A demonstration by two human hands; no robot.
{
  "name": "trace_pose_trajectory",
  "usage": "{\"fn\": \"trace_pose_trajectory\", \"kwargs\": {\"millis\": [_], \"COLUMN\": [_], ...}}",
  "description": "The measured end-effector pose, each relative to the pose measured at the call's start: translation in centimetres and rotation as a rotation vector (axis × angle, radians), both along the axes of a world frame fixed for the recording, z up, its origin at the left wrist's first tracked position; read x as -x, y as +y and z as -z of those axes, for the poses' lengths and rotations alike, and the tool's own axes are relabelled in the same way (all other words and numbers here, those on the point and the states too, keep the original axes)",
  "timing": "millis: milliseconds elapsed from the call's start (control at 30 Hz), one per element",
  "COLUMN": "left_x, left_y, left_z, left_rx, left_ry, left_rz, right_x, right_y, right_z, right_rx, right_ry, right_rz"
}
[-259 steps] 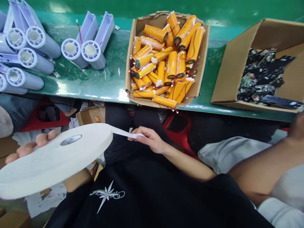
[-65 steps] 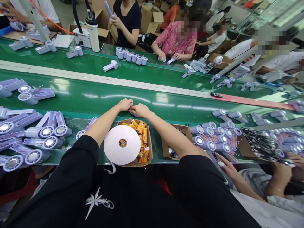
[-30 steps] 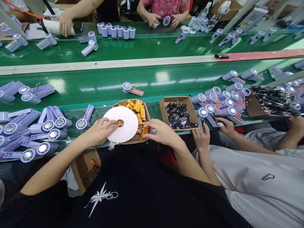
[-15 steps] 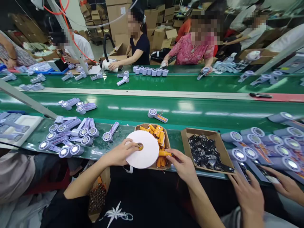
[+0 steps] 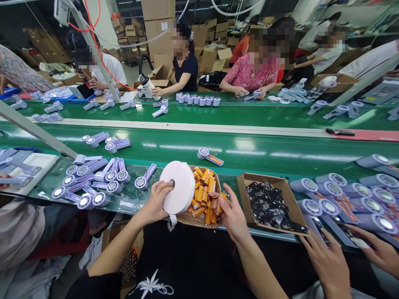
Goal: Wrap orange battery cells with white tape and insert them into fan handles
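Observation:
A wide roll of white tape (image 5: 183, 189) is gripped at its edge and centre hole by my left hand (image 5: 157, 203), its loose end hanging below. Close to the roll's right side, my right hand (image 5: 232, 211) holds an orange battery (image 5: 222, 202) between thumb and fingers. Under and beside it, a cardboard box holds many orange batteries (image 5: 202, 193). One lilac fan body (image 5: 141, 182) lies left of the roll.
A cardboard box of black packets (image 5: 271, 203) stands to the right. Lilac fan bodies pile up at left (image 5: 90, 178) and right. Beyond runs a green belt (image 5: 162, 145) with a few fans. A neighbour's hands (image 5: 330, 253) work at right; people sit opposite.
The white roll has tilted and moved slightly left, uncovering more batteries. My right hand has turned, lifting the battery more upright. Across the belt, a person's hands have come together near a fan body.

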State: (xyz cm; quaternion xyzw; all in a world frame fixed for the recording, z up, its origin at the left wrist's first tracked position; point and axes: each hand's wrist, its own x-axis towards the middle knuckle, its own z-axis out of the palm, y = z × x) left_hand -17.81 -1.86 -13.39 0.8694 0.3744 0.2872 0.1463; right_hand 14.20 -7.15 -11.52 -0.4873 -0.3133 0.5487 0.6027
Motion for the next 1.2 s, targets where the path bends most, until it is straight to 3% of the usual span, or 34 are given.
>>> {"fn": "trace_pose_trajectory", "kwargs": {"millis": [167, 367, 533, 800, 1000, 1200], "left_x": [-0.3, -0.5, -0.4, -0.6, -0.1, -0.1], "left_y": [-0.7, -0.4, -0.3, -0.8, -0.4, 0.2], "left_z": [-1.4, -3.3, -4.0, -5.6, -5.8, -6.4], "left_rx": [-0.041, -0.286, -0.406, -0.488, -0.473, -0.532], "left_ry": [0.077, 0.125, 0.191, 0.328, 0.429, 0.507], "left_rz": [0.034, -0.005, -0.009, 0.106, 0.154, 0.171], "right_x": [-0.5, -0.7, -0.5, -1.6, -1.7, -3.6], "right_y": [0.7, 2.6, 3.3, 3.7, 3.9, 4.1], "right_z": [-1.6, -5.7, -7.9, -9.3, -10.1, -10.6], "right_rx": [-0.061, -0.182, -0.272, -0.250, -0.217, -0.156], "right_ry": [-0.377, -0.605, -0.778, -0.847, -0.886, -0.791], "right_rz": [-0.150, -0.118, -0.090, -0.186, -0.269, -0.493]}}
